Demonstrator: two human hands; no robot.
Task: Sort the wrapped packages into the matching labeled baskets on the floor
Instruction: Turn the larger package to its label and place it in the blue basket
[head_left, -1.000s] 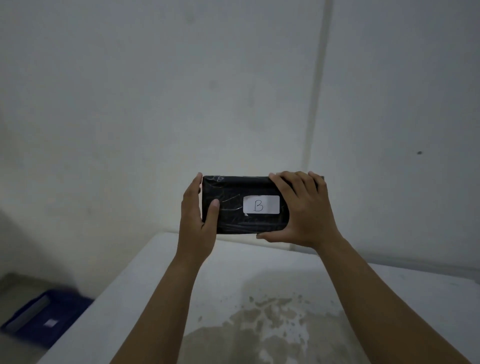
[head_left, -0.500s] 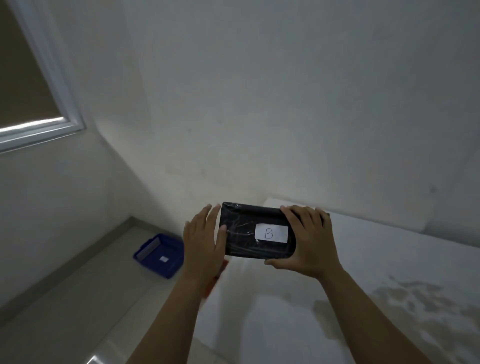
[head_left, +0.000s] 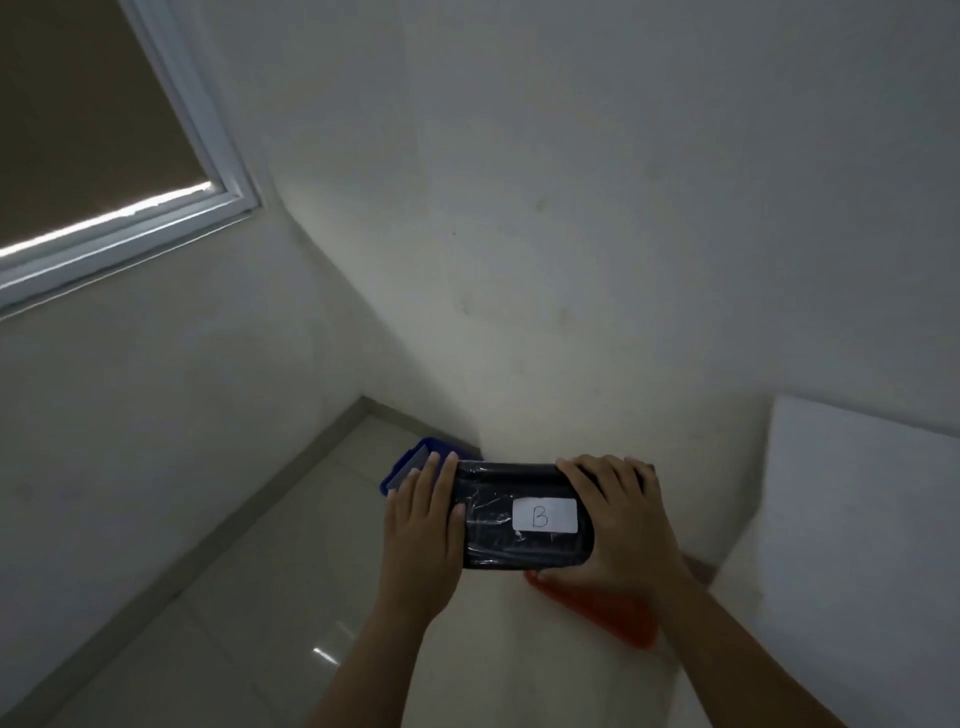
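A black wrapped package (head_left: 498, 525) with a white label marked "B" is held in the air in front of me. My left hand (head_left: 423, 525) grips its left end and my right hand (head_left: 618, 519) covers its right end. Behind my left hand, a blue basket (head_left: 408, 462) stands on the floor in the corner, mostly hidden. Under my right hand and wrist, an orange-red basket (head_left: 602, 605) shows on the floor, also partly hidden.
A white table (head_left: 857, 519) stands at the right, its edge close to my right arm. The tiled floor (head_left: 234, 623) stretches to the lower left. A window (head_left: 104, 156) sits in the left wall, high up.
My view has swung left, away from the table, toward the floor corner. The package stays in both hands. The blue basket is now behind my left hand and the orange-red basket has come into sight.
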